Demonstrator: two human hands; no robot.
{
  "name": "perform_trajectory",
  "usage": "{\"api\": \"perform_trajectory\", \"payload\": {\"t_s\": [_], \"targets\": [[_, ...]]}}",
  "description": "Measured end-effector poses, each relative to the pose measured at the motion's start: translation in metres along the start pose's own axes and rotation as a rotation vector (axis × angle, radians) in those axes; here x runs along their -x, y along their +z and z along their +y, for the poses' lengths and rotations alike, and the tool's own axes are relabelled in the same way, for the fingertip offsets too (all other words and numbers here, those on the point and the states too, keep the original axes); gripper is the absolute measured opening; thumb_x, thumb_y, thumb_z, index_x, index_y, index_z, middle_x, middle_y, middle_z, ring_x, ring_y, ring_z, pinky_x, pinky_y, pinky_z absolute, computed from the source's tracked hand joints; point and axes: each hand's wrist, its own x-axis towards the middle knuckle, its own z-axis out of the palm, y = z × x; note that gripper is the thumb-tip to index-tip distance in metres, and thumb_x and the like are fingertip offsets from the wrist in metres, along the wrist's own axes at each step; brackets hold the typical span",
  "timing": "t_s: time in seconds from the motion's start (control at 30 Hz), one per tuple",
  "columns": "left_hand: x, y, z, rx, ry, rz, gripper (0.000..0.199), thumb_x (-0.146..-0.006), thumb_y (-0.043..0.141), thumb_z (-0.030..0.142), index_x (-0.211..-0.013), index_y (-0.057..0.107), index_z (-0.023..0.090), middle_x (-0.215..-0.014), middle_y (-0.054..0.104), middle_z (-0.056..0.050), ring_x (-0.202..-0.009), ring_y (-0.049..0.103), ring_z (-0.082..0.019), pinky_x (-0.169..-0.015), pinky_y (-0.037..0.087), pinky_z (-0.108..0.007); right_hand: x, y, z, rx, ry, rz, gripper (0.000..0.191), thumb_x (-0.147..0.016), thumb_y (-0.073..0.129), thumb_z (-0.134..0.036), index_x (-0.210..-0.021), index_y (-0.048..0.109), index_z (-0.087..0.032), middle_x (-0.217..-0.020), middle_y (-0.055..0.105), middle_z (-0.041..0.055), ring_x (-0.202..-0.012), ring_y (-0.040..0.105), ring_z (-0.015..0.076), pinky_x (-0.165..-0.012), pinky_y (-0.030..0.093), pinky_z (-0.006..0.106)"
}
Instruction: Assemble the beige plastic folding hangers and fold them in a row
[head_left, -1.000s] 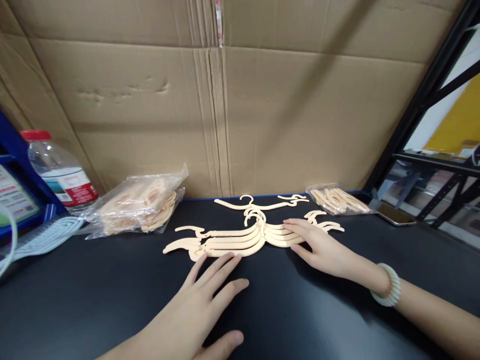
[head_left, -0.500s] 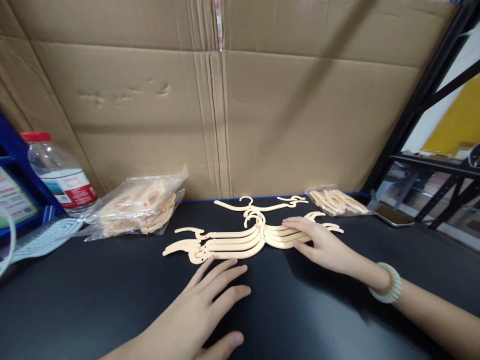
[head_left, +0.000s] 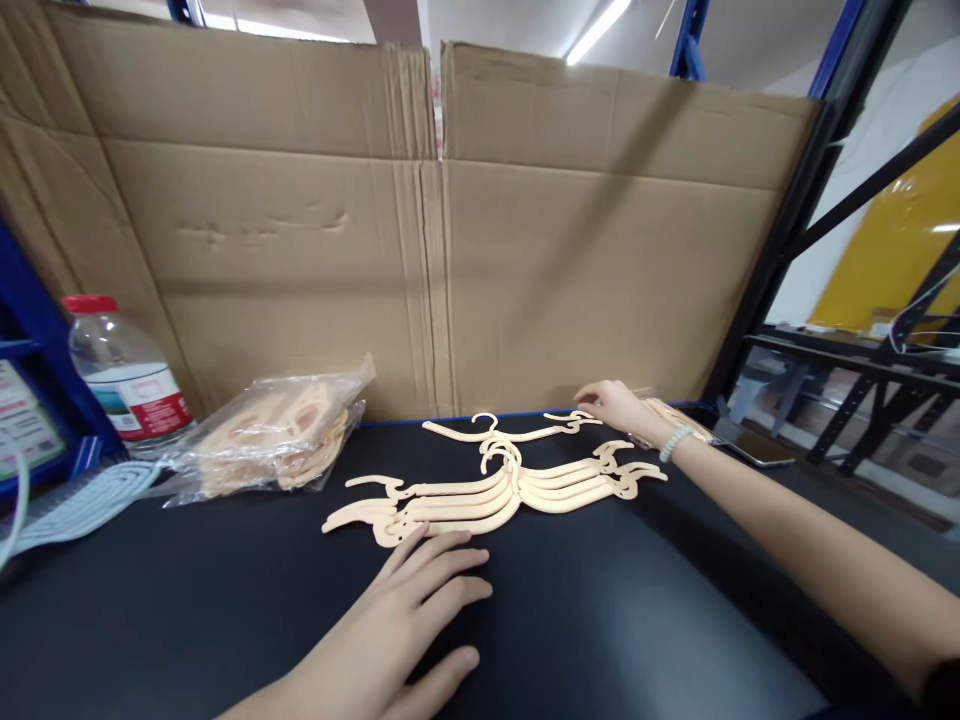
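Several cream clothes hangers lie in an overlapping stack on the black table, their hooks bunched at the middle. My left hand rests flat in front of the stack's left part, fingers spread, with the fingertips at its lower edge and nothing held. Behind the stack lies a single cream hanger. My right hand, with a pale beaded bracelet on the wrist, is at the right end of that rear hanger, its fingers curled down onto it. The fingertips are partly hidden.
A plastic bag of cream parts lies left, beside a red-capped bottle and a pale blue brush-like object. Another bag and a phone-like slab lie right. A cardboard wall stands behind.
My right hand has left the right side of the stack and moved back to the rear hanger's right end. The left hand stays almost in place. The view has tilted upward.
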Motion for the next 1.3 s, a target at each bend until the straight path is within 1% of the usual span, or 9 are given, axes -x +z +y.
{"api": "perform_trajectory", "payload": {"t_s": [0.1, 0.17, 0.23, 0.33, 0.47, 0.77, 0.97, 1.17, 1.3], "targets": [[0.000, -0.001, 0.001, 0.006, -0.003, 0.003, 0.031, -0.085, 0.057, 0.023, -0.114, 0.061, 0.031, -0.128, 0.060, -0.002, -0.126, 0.045, -0.028, -0.110, 0.031, -0.051, -0.018, 0.008, 0.003, 0.063, 0.006, -0.123, 0.015, -0.089, 0.057, -0.023, -0.098, 0.066, -0.015, -0.101, 0.069, 0.0074, -0.090, 0.065, 0.0184, -0.084, 0.052, 0.034], [0.000, -0.002, 0.001, 0.011, -0.003, 0.005, 0.030, -0.085, 0.056, 0.023, -0.114, 0.060, 0.031, -0.128, 0.060, -0.002, -0.126, 0.045, -0.027, -0.110, 0.031, -0.051, -0.026, 0.015, 0.003, 0.102, 0.007, -0.202, 0.022, -0.092, 0.055, -0.030, -0.109, 0.061, -0.016, -0.110, 0.063, 0.0073, -0.093, 0.063, 0.0182, -0.083, 0.052, 0.038], [0.000, -0.002, 0.001, 0.014, -0.002, 0.006, 0.030, -0.085, 0.056, 0.023, -0.114, 0.060, 0.031, -0.127, 0.060, -0.002, -0.126, 0.045, -0.027, -0.110, 0.029, -0.052, -0.032, 0.021, 0.001, 0.138, 0.010, -0.261, 0.027, -0.093, 0.054, -0.032, -0.115, 0.057, -0.017, -0.117, 0.059, 0.0079, -0.097, 0.061, 0.0192, -0.083, 0.052, 0.039], [0.000, -0.001, 0.000, 0.016, 0.008, 0.002, 0.030, -0.085, 0.056, 0.022, -0.114, 0.060, 0.030, -0.127, 0.060, -0.003, -0.126, 0.045, -0.027, -0.110, 0.030, -0.051, -0.036, 0.027, -0.004, 0.182, 0.011, -0.309, 0.028, -0.093, 0.055, -0.032, -0.117, 0.056, -0.018, -0.119, 0.058, 0.0085, -0.099, 0.060, 0.0201, -0.084, 0.052, 0.040], [0.000, -0.001, 0.000, 0.032, 0.035, 0.019, 0.030, -0.084, 0.056, 0.020, -0.113, 0.061, 0.027, -0.126, 0.061, -0.005, -0.124, 0.046, -0.028, -0.110, 0.030, -0.050, -0.037, 0.033, -0.009, 0.236, 0.026, -0.314, 0.029, -0.092, 0.055, -0.032, -0.118, 0.056, -0.018, -0.119, 0.058, 0.0084, -0.100, 0.060, 0.0204, -0.084, 0.052, 0.040], [0.000, -0.002, 0.002, 0.078, 0.041, 0.020, 0.030, -0.083, 0.056, 0.019, -0.112, 0.061, 0.027, -0.124, 0.062, -0.005, -0.122, 0.047, -0.027, -0.110, 0.030, -0.049, -0.034, 0.038, -0.016, 0.313, 0.029, -0.227, 0.028, -0.093, 0.054, -0.032, -0.117, 0.056, -0.018, -0.120, 0.058, 0.0087, -0.100, 0.060, 0.0200, -0.084, 0.052, 0.040], [0.000, -0.003, 0.002, 0.092, 0.045, 0.020, 0.029, -0.085, 0.055, 0.020, -0.112, 0.061, 0.028, -0.124, 0.062, -0.004, -0.122, 0.047, -0.026, -0.110, 0.030, -0.047, -0.033, 0.036, -0.019, 0.288, -0.027, -0.139, 0.028, -0.093, 0.054, -0.032, -0.117, 0.057, -0.017, -0.120, 0.058, 0.0094, -0.100, 0.060, 0.0200, -0.085, 0.052, 0.040], [0.000, -0.004, 0.003, 0.084, 0.045, -0.004, 0.029, -0.086, 0.054, 0.020, -0.113, 0.061, 0.027, -0.124, 0.062, -0.004, -0.123, 0.047, -0.025, -0.111, 0.029, -0.047, -0.031, 0.033, -0.023, 0.127, -0.104, 0.009, 0.028, -0.092, 0.055, -0.032, -0.115, 0.057, -0.016, -0.117, 0.059, 0.0084, -0.099, 0.060, 0.0200, -0.084, 0.052, 0.041], [-0.001, -0.007, 0.003, 0.083, 0.046, -0.018, 0.028, -0.087, 0.053, 0.022, -0.113, 0.060, 0.026, -0.125, 0.061, -0.006, -0.123, 0.046, -0.026, -0.110, 0.032, -0.046, -0.030, 0.028, -0.034, -0.079, -0.091, 0.166, 0.015, -0.090, 0.053, -0.023, -0.092, 0.065, -0.013, -0.094, 0.067, 0.0085, -0.088, 0.062, 0.0183, -0.081, 0.049, 0.034]]}}
